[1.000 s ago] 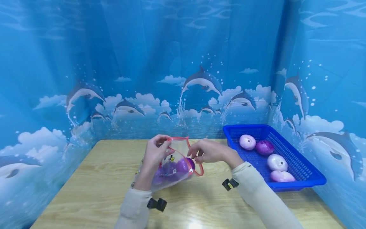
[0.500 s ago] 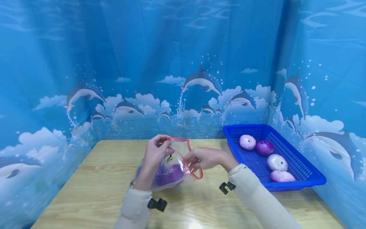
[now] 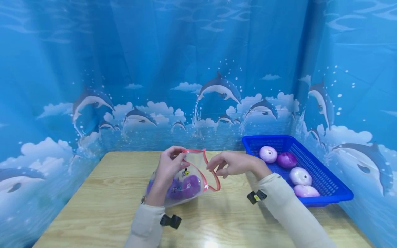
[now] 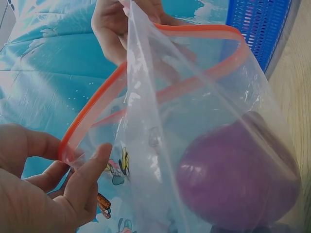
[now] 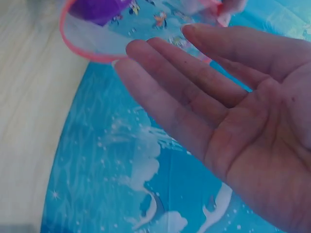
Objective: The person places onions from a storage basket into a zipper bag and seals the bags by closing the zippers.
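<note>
My left hand (image 3: 169, 165) pinches the red-edged rim of a clear plastic bag (image 3: 195, 167) between thumb and fingers, keeping its mouth spread. Cartoon figures are printed on the bag. Inside lie purple, onion-shaped things; one round purple onion-shaped thing (image 4: 238, 174) fills the lower right of the left wrist view. Just right of the bag's mouth is my right hand (image 3: 232, 163), its fingers extended and nothing in them. From the right wrist view, this right hand (image 5: 243, 116) shows its bare palm, fingertips overlapping the red rim (image 5: 92, 57).
A blue plastic basket (image 3: 336, 189) stands on the right of the wooden table (image 3: 102, 199). It holds several pink-white and purple onion-shaped things (image 3: 301, 176). A dolphin-printed blue curtain (image 3: 173, 69) surrounds the table's back and sides.
My right hand pushed a purple onion-shaped thing through the bag's mouth, then drew back to the right without it. The thing now sits deeper in the bag. My left hand kept its grip.
</note>
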A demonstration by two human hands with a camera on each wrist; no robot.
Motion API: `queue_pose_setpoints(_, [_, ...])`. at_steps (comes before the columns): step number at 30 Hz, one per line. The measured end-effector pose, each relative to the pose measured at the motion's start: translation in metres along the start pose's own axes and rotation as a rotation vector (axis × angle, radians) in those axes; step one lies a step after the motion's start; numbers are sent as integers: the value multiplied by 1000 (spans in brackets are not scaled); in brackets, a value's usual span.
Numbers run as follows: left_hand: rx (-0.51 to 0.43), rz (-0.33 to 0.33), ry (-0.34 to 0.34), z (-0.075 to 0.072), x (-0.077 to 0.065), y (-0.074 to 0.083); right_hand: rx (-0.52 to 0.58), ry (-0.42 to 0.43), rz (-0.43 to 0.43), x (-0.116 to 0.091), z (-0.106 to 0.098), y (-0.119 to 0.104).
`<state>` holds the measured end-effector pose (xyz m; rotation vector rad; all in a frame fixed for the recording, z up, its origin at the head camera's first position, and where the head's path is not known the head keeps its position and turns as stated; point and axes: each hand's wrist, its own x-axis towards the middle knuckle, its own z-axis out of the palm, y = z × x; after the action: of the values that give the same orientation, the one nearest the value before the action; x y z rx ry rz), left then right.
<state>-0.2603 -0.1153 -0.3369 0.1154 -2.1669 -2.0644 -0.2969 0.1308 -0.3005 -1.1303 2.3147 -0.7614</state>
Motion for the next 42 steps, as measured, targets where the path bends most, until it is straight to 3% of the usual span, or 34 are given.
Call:
queue_pose_setpoints(4, [6, -4, -5, 0, 0, -1, -16, 29, -9, -11, -10, 3])
queue_pose_setpoints(21, [16, -2, -2, 1, 0, -4, -156, 153, 140, -59, -45, 30])
queue_pose_setpoints(32, [26, -11, 0, 1, 1, -3, -60, 172, 274, -90, -64, 66])
queue_pose_setpoints(42, [37, -5, 2, 1, 2, -2, -72, 96, 346, -123, -75, 99])
